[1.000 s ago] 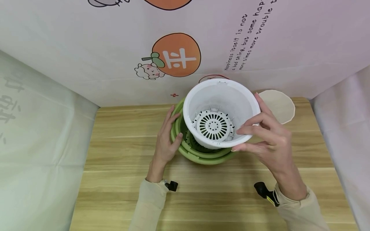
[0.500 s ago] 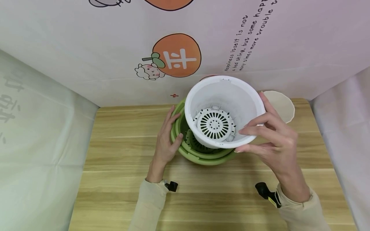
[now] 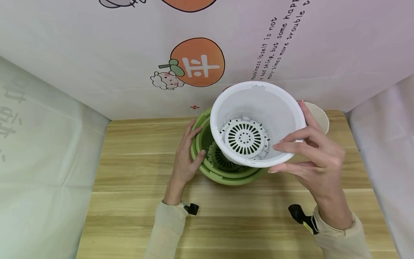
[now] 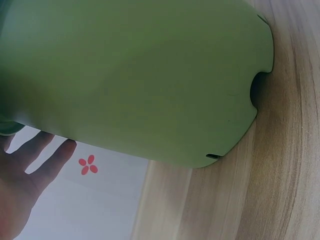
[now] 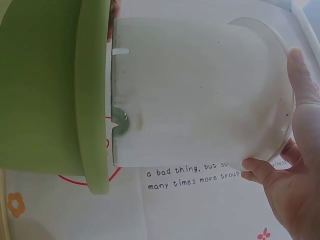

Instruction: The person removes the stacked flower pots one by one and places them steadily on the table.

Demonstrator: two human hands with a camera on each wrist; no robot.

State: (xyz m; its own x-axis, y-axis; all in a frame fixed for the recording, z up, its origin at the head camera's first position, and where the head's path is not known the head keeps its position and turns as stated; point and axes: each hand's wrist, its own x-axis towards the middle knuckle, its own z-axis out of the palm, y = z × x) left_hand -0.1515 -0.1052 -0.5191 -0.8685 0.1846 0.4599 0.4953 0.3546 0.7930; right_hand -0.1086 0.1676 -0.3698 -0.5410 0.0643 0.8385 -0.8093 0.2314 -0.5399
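Note:
A white plastic flowerpot [image 3: 258,102] with a slotted base hangs tilted above two nested green flowerpots [image 3: 233,180]. My right hand [image 3: 320,158] pinches the white pot's right rim, with fingertips inside the wall and the thumb at the lower edge. In the right wrist view the white pot's bottom [image 5: 150,100] stands just above the green rim [image 5: 92,100], with a narrow gap between. My left hand [image 3: 185,162] holds the left rim of the green pots, its thumb over the edge. The left wrist view shows fingers [image 4: 57,160] spread beside the green wall [image 4: 150,90].
A pale round-edged disc [image 3: 318,115] lies at the back right of the wooden table [image 3: 233,223], partly covered by the white pot and right hand. A printed cloth wall [image 3: 129,72] stands right behind the pots, and cloth sides bound the table.
My right hand has moved the white flowerpot up and to the right, showing more of the green pots' inside. The left hand and green pots have stayed in place.

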